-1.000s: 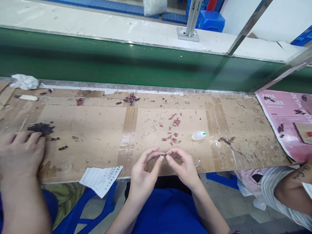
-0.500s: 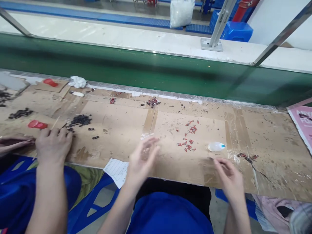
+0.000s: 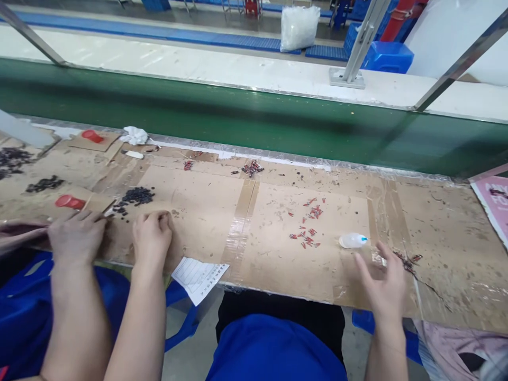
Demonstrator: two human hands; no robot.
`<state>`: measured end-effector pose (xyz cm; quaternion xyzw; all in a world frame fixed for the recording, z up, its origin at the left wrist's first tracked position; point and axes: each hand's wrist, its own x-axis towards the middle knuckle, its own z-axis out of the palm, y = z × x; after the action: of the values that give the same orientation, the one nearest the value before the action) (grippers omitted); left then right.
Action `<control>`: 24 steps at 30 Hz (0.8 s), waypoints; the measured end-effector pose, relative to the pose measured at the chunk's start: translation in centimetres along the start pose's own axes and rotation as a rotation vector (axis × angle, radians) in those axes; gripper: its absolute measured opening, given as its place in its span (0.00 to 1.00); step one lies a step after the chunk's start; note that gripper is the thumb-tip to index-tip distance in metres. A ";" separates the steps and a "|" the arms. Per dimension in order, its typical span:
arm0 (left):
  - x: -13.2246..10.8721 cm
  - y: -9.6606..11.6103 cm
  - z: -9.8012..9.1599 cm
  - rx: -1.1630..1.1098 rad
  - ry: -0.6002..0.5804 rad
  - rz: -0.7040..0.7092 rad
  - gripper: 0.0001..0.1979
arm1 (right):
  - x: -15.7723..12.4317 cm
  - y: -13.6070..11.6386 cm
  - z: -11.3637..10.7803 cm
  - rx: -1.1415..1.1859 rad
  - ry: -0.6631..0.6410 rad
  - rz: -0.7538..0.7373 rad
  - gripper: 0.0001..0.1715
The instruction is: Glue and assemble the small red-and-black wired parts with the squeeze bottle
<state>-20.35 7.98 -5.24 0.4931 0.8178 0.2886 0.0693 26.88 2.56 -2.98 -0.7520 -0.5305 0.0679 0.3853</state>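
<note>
My left hand (image 3: 152, 235) is on the cardboard at the left, beside a pile of small black pieces (image 3: 138, 196). Its fingers are curled together, and whatever is between them is hidden. Over the right part of the bench my right hand (image 3: 383, 280) is open, thumb and fingers apart, with nothing seen in it. It is close to a small white squeeze bottle (image 3: 352, 241) with a blue tip, lying on its side. Just past its fingers is a small heap of dark and red parts (image 3: 407, 262). Small red parts (image 3: 308, 238) lie scattered left of the bottle.
A co-worker's hand (image 3: 77, 235) rests immediately left of mine, near a red cup (image 3: 70, 201). A printed paper slip (image 3: 198, 276) overhangs the front edge. More small parts (image 3: 252, 168) lie along the back, below a green barrier (image 3: 238, 114). A white-handled tool (image 3: 133, 154) lies back left.
My left hand has swung left from the middle to the black pieces and closed. My right hand has moved slightly right and opened; the small dark thing at its fingertips no longer shows.
</note>
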 end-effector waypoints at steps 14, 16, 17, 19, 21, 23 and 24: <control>-8.1 9.2 6.0 -0.241 -0.230 0.504 0.13 | 0.4 -0.8 5.5 0.252 -0.066 0.072 0.30; -9.5 10.5 6.3 -0.304 -0.294 0.672 0.14 | 0.1 -1.1 5.1 0.262 -0.052 0.042 0.29; -10.0 10.9 6.3 -0.324 -0.303 0.726 0.15 | -0.1 -1.3 4.8 0.275 -0.050 0.032 0.28; -10.6 11.4 6.2 -0.338 -0.252 0.758 0.13 | -0.4 -1.7 4.4 0.329 -0.052 0.034 0.26; -11.0 11.3 6.0 -0.313 -0.145 0.704 0.11 | -0.8 -2.0 4.1 0.433 -0.077 0.066 0.25; -11.3 11.1 6.0 -0.247 -0.064 0.626 0.14 | -1.1 -2.2 4.0 0.559 -0.122 0.118 0.25; -11.5 11.1 6.2 -0.212 -0.044 0.596 0.15 | -1.2 -2.3 4.0 0.621 -0.149 0.146 0.25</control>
<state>-3.62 4.61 -6.31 0.7072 0.6008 0.3692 0.0501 22.63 3.90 -4.59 -0.6276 -0.4559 0.3085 0.5505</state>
